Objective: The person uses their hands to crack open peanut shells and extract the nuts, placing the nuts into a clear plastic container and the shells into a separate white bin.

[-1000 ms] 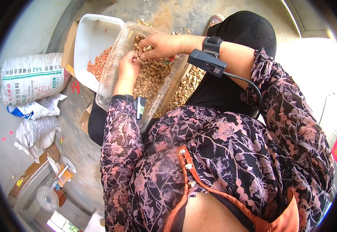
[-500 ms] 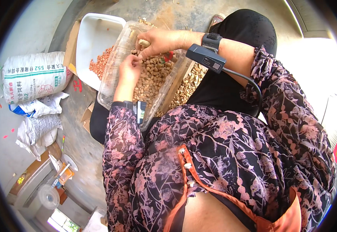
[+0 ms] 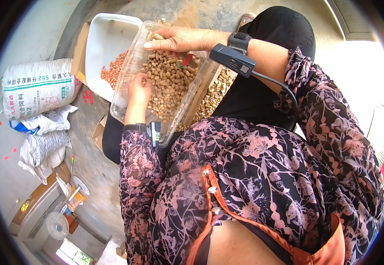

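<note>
A clear plastic box (image 3: 122, 92) in front of me holds a heap of unshelled peanuts (image 3: 167, 88). Over its far end, my right hand (image 3: 176, 39) is closed, with a pale peanut (image 3: 158, 37) between thumb and fingers. Beneath that palm shows a red and green object (image 3: 186, 59); whether I hold it or it lies on the heap, I cannot tell. My left hand (image 3: 139, 92) is low at the box's left side, fingers curled in; what they hold, if anything, is hidden. Each wrist wears a strapped device.
Left of the box stands a white tub (image 3: 112, 39) with reddish shelled peanuts (image 3: 114, 70). Broken shells (image 3: 218, 90) lie in a container on the right, by my leg. Full white sacks (image 3: 39, 88) lean at the left wall, and a fan (image 3: 56, 225) stands lower left.
My hands have parted: the left drew back toward me and down to the box's left side, while the right moved slightly farther away. Before, their fingertips met above the peanuts.
</note>
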The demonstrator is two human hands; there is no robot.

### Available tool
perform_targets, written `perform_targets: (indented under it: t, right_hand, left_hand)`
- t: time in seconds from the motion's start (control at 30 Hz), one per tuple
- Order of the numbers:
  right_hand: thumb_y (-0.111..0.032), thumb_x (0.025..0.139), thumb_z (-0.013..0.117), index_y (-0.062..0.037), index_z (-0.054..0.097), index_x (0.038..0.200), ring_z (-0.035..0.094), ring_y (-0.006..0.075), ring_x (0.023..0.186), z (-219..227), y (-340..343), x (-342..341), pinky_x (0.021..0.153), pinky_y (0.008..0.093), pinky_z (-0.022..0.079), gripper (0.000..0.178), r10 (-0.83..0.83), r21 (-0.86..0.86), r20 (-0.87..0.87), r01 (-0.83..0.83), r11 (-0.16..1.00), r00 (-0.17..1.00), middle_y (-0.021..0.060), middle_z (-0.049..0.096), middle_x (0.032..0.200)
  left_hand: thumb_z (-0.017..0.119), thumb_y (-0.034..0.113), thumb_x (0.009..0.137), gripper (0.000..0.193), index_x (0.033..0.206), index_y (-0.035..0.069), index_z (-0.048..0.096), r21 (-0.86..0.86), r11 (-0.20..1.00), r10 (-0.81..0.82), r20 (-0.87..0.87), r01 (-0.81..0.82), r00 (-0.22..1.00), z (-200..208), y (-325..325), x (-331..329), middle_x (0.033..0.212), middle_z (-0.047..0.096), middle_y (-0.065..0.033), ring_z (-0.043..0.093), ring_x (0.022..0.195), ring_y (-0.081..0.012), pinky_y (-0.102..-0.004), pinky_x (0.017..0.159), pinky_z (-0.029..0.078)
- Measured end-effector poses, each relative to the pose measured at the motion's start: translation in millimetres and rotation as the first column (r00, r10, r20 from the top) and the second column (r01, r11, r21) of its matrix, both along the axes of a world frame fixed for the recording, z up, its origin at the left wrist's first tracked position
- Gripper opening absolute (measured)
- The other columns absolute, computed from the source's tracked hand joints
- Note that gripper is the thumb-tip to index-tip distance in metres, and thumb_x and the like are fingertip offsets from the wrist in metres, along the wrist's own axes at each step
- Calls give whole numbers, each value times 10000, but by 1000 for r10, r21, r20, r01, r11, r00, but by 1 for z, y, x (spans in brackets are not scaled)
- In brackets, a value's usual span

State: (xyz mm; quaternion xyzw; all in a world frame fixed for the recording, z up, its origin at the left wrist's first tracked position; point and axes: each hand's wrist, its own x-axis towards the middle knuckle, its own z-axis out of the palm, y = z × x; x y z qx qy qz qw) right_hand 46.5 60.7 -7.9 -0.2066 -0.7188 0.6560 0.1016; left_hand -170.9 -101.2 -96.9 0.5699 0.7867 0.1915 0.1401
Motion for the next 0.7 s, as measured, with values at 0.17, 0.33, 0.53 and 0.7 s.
perform_targets:
  t: [0.17, 0.33, 0.53, 0.7]
  right_hand:
    - [-568, 912, 508, -61, 624, 952, 519, 73, 607, -20, 5, -9, 514, 207, 458, 522, 30, -2, 28, -30, 1000, 999, -19, 547, 733]
    - [-550, 946, 452, -55, 636, 962, 494, 51, 613, -14, 7, -5, 522, 200, 440, 528, 29, -59, -83, -34, 998, 996, -32, 545, 734]
    - [-601, 941, 395, -25, 631, 936, 487, 57, 580, -25, 5, -11, 507, 199, 428, 622, -4, -62, -26, 2, 998, 1000, -20, 511, 689]
    - [-615, 936, 387, -23, 622, 922, 501, 68, 593, -10, -4, -6, 532, 213, 444, 637, -7, -100, -35, 3, 995, 999, -10, 524, 691]
  left_hand:
    - [648, 78, 764, 138, 898, 50, 629, -79, 996, 48, 90, -41, 995, -4, -3, -10, 796, 641, -110, 623, 754, -254, -341, 701, 496]
    - [636, 60, 773, 157, 927, 34, 628, -168, 969, 214, 221, -179, 952, 6, 4, 3, 779, 649, -96, 642, 775, -221, -328, 719, 498]
    - [597, 17, 771, 224, 993, 34, 619, 148, 982, -105, -61, 114, 993, -5, 12, 5, 849, 652, -127, 636, 783, -284, -339, 750, 498]
    - [594, 0, 756, 193, 945, 22, 630, -115, 992, -63, -22, 60, 998, -5, 8, -1, 865, 635, -145, 623, 765, -284, -333, 731, 498]
